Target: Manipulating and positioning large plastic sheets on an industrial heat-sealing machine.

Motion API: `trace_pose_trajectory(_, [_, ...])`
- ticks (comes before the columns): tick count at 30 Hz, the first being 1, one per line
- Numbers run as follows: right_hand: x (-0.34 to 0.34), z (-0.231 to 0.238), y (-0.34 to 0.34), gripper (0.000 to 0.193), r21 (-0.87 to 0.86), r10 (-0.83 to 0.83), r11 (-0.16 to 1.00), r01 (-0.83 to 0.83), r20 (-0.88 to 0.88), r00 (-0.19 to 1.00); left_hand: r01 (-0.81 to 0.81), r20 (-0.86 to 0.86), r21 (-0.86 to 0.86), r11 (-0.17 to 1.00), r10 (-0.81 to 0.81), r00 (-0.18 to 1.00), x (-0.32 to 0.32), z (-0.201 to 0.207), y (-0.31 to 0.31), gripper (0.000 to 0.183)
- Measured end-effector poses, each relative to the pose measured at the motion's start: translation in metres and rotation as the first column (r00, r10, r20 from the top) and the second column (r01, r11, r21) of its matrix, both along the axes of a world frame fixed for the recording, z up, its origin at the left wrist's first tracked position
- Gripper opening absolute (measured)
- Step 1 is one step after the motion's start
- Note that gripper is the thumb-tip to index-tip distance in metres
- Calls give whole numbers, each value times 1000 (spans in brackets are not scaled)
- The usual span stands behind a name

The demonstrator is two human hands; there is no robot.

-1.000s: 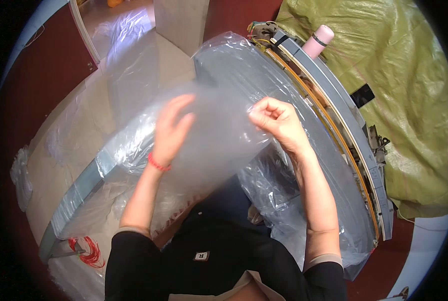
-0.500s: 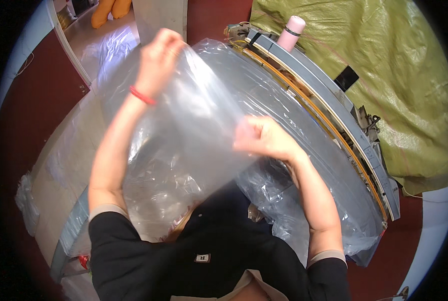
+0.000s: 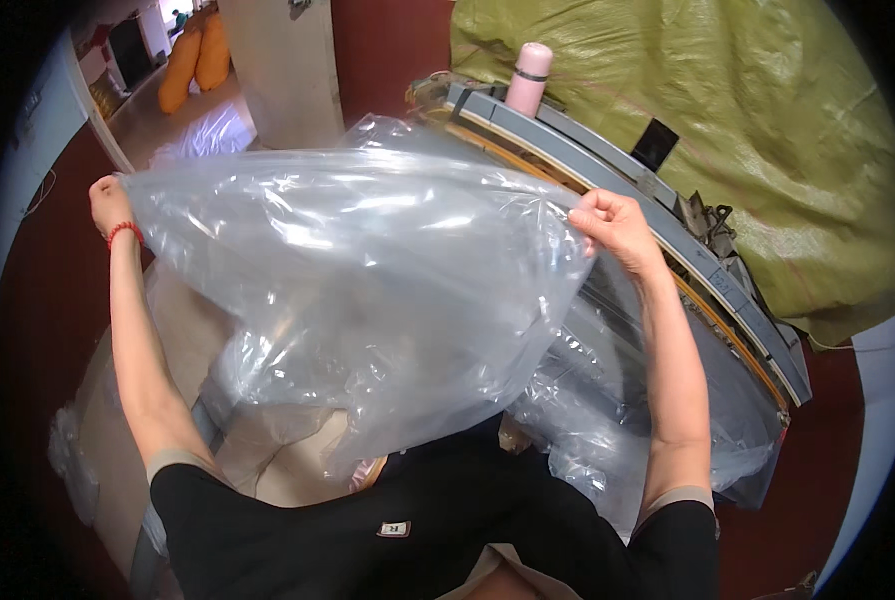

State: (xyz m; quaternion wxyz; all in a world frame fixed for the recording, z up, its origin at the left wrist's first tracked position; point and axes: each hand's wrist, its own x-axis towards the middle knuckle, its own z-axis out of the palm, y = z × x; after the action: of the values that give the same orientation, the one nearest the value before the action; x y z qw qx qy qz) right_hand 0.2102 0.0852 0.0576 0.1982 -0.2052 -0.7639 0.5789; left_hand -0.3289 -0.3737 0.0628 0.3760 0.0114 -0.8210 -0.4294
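Note:
A large clear plastic bag (image 3: 367,250) is stretched wide between my two raised hands. My left hand (image 3: 110,203) pinches its upper left corner, far out to the left, with a red bracelet at the wrist. My right hand (image 3: 615,228) grips the upper right corner near the long machine, thumb and fingers pressed together. The film hangs down from the taut top edge toward my body, creased and shiny. More clear plastic (image 3: 587,410) lies in a heap under my right forearm, on the machine's near side.
A long grey machine bar (image 3: 607,150) with an orange strip runs along the right. On it stand a pink bottle (image 3: 530,78) and a dark phone-like slab (image 3: 655,145). A green woven sheet (image 3: 747,130) covers things behind. Orange sacks (image 3: 195,65) lie beyond the doorway.
My hands have moved apart, the left one out to the left and down, the right one rightward and up. The bag, bunched before, is now spread wide between them.

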Motion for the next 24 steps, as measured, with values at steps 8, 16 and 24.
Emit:
trace_pose_trajectory(8, [-36, 15, -63, 17, -105, 188, 977, -188, -2, 982, 896, -88, -409, 175, -984, 152, 277, 29, 189, 26])
trace_pose_trajectory(16, [-49, 6, -84, 13, -114, 267, 956, -271, -55, 962, 983, -38, -182, -29, -999, -36, 323, -9, 245, 9])
trace_pose_trajectory(24, [4, -16, -82, 20, -185, 510, 860, -475, 306, 804, 570, -322, -90, 817, -565, 759, 110, 31, 178, 19])
